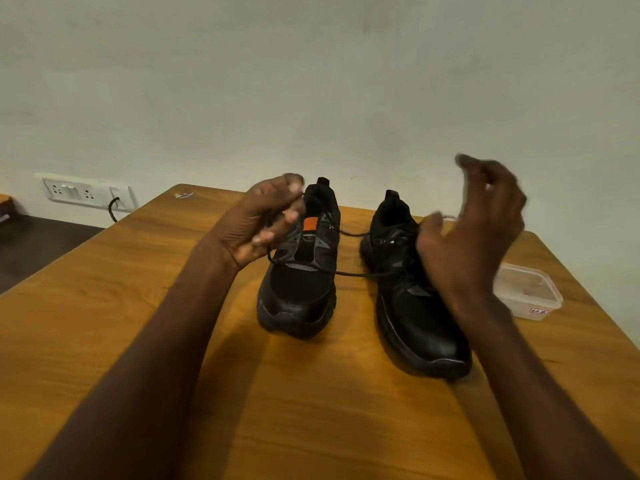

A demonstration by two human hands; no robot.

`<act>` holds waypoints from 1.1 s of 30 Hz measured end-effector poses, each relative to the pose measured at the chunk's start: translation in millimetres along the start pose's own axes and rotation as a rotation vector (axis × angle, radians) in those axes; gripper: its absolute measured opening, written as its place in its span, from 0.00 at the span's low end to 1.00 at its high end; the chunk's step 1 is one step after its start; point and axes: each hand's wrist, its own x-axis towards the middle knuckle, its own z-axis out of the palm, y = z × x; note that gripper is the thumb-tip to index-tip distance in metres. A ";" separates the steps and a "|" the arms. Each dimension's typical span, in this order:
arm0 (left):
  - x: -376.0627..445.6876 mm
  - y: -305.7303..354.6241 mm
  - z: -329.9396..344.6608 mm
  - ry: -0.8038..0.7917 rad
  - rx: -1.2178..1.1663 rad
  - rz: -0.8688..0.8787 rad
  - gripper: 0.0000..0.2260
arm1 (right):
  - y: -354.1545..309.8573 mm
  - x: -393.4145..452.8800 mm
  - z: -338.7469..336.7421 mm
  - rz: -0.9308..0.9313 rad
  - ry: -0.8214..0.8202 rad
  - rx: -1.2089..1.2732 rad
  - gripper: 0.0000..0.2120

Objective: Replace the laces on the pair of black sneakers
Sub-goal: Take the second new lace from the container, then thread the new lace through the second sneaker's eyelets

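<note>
Your left hand grips the lace beside the left sneaker on the worktop; your right hand, blurred, cannot be judged. The lace looks limp and light: pinch near its tip.

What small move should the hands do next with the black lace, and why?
Probably draw the lace further out of the right sneaker. It runs slack from the left hand, which grips it over the left sneaker, across to the right sneaker's eyelets. The right hand is blurred, so its hold on the lace cannot be told.
</note>
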 end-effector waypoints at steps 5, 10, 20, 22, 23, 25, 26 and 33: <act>7.7 -8.8 25.6 -0.101 0.156 -0.119 0.04 | -35.0 -24.9 15.5 -0.354 -0.532 0.232 0.29; 9.2 -10.1 31.8 -0.136 0.153 -0.119 0.05 | -28.5 -15.6 6.9 0.030 -0.198 0.531 0.07; 10.3 -11.6 27.3 -0.044 0.166 -0.096 0.06 | -28.9 -10.5 -5.4 -0.181 -0.266 0.151 0.36; 11.1 -13.0 30.4 -0.056 0.207 -0.105 0.03 | -45.0 -22.7 4.3 -0.253 -0.473 0.189 0.31; 10.0 -12.1 31.3 -0.064 0.215 -0.106 0.03 | -47.7 -28.8 9.4 -0.238 -0.555 0.231 0.27; 9.0 -9.7 32.3 -0.050 0.249 -0.095 0.06 | -45.9 -38.0 14.5 -0.255 -0.596 0.295 0.18; 9.5 -8.6 32.2 -0.003 0.293 -0.073 0.08 | -43.5 -39.2 14.7 -0.260 -0.559 0.298 0.15; 17.1 -35.2 10.3 0.521 1.188 0.187 0.09 | -14.8 -18.3 19.0 -0.071 -0.697 -0.079 0.12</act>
